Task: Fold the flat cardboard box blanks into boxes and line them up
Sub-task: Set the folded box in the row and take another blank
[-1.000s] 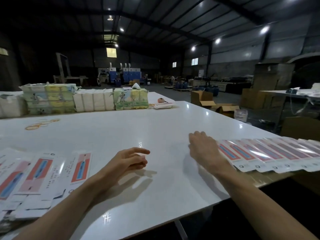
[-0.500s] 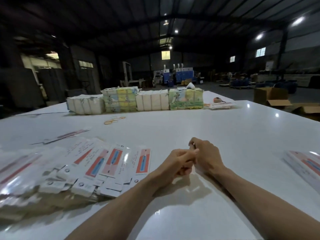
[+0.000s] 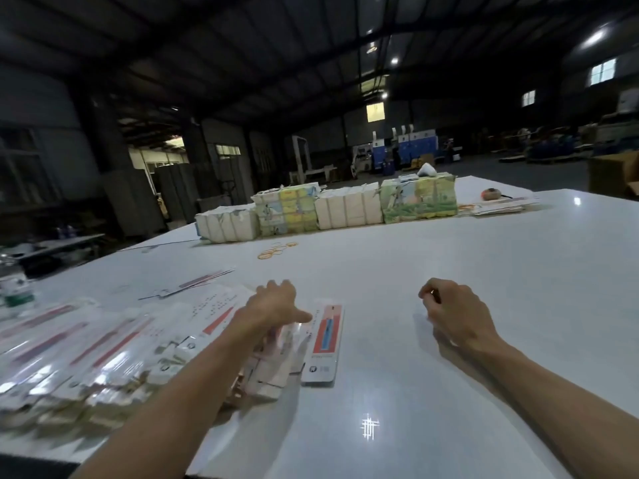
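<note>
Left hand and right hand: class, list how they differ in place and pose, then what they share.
The left hand is over the fanned blanks; the right hand is over bare table. The left hand's thumb sticks out toward the end blank; the right hand's fingers curl loosely. Both are palm down and hold nothing visible.

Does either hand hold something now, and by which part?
Nothing is held. The left hand rests on the fanned box blanks; the right hand is loosely curled, empty.
</note>
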Available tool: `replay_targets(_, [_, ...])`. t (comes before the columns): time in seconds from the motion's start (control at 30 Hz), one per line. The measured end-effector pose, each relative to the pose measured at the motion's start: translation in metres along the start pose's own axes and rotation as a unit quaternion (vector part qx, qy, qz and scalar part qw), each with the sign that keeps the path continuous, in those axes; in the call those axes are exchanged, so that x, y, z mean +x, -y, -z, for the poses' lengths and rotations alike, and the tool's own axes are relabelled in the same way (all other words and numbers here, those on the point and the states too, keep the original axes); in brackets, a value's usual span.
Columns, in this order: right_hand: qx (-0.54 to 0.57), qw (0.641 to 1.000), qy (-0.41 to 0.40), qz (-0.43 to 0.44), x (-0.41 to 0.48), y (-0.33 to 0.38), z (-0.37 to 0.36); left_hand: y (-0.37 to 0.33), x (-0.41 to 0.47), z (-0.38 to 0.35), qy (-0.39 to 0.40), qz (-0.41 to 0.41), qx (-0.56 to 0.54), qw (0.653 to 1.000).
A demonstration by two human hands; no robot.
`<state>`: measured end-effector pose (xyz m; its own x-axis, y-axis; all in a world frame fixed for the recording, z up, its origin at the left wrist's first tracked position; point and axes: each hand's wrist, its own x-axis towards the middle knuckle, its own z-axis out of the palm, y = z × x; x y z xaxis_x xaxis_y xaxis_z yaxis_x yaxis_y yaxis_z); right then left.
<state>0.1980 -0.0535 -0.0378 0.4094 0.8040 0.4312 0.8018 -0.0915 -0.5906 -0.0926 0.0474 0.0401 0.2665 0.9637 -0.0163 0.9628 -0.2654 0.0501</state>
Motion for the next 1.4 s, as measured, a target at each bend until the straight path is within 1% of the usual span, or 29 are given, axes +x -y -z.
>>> replay_targets(0.07, [0.002, 1.0, 0.002, 0.0, 0.0, 0.0, 0.0, 0.019, 0.003, -0.005, -0.022, 0.066, 0.06, 0.996])
replay_targets(0.13, [0.007, 1.0, 0.002, -0.004, -0.001, 0.0, 0.001, 0.033, 0.008, -0.007, -0.015, 0.094, 0.075, 0.993])
replay_targets(0.27, [0.022, 1.0, 0.004, -0.009, -0.001, 0.001, 0.002, 0.049, 0.021, -0.003, -0.003, 0.084, 0.024, 0.996])
replay_targets(0.4, [0.027, 1.0, 0.009, -0.007, -0.003, 0.001, 0.003, 0.047, 0.028, 0.005, 0.022, 0.093, -0.017, 0.995])
replay_targets(0.53, [0.029, 0.999, 0.011, -0.006, -0.003, 0.002, 0.004, 0.045, 0.035, 0.009, -0.007, 0.103, -0.076, 0.992])
replay_targets(0.6, [0.032, 0.999, 0.013, -0.005, -0.003, 0.002, 0.004, 0.046, 0.036, 0.006, -0.004, 0.114, -0.091, 0.989])
replay_targets(0.67, [0.033, 0.999, 0.016, -0.007, -0.003, 0.002, 0.004, 0.045, 0.034, 0.001, -0.002, 0.119, -0.06, 0.991])
replay_targets(0.73, [0.035, 0.999, 0.016, -0.007, -0.003, 0.001, 0.004, 0.043, 0.033, -0.003, -0.002, 0.111, -0.003, 0.994])
replay_targets(0.8, [0.04, 0.999, 0.018, -0.008, -0.003, 0.001, 0.004, 0.042, 0.034, -0.002, 0.0, 0.1, 0.022, 0.995])
replay_targets(0.97, [0.046, 0.999, 0.019, -0.006, -0.004, 0.002, 0.005, 0.037, 0.039, 0.013, 0.029, 0.112, 0.026, 0.993])
replay_targets(1.1, [0.051, 0.998, 0.021, -0.005, -0.005, 0.003, 0.005, 0.033, 0.042, 0.023, 0.086, 0.13, 0.017, 0.988])
replay_targets(1.17, [0.053, 0.998, 0.021, -0.001, -0.006, 0.002, 0.005, 0.033, 0.04, 0.027, 0.094, 0.124, 0.021, 0.988])
replay_targets(1.23, [0.052, 0.998, 0.025, 0.004, -0.005, 0.002, 0.005, 0.034, 0.041, 0.031, 0.077, 0.109, -0.011, 0.991])
replay_targets(1.37, [0.057, 0.998, 0.033, 0.002, -0.004, 0.002, 0.003, 0.032, 0.045, 0.031, 0.033, 0.079, -0.127, 0.988])
replay_targets(1.4, [0.06, 0.998, 0.033, 0.002, -0.004, 0.002, 0.003, 0.031, 0.046, 0.03, 0.02, 0.073, -0.142, 0.987])
